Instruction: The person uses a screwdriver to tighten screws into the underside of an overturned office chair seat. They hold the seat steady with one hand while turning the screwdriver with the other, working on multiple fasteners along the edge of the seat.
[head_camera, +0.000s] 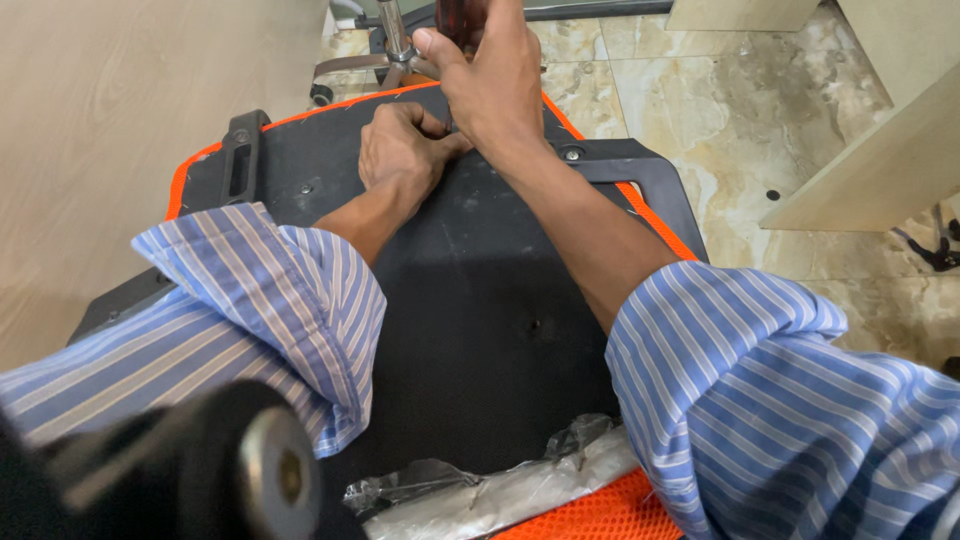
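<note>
Our hands work a screwdriver at the far edge of an upturned chair seat.

Our right hand (492, 85) is wrapped around the dark reddish screwdriver handle (462, 20), held upright over the black underside of the chair seat (470, 290), which has orange mesh trim. Our left hand (402, 152) rests curled on the seat just beside it, fingertips pinched at the tool's tip. A black armrest bracket (640, 175) sits to the right, clear plastic wrap (500, 485) lies near us, and the marble-patterned floor (740, 120) spreads to the far right.
</note>
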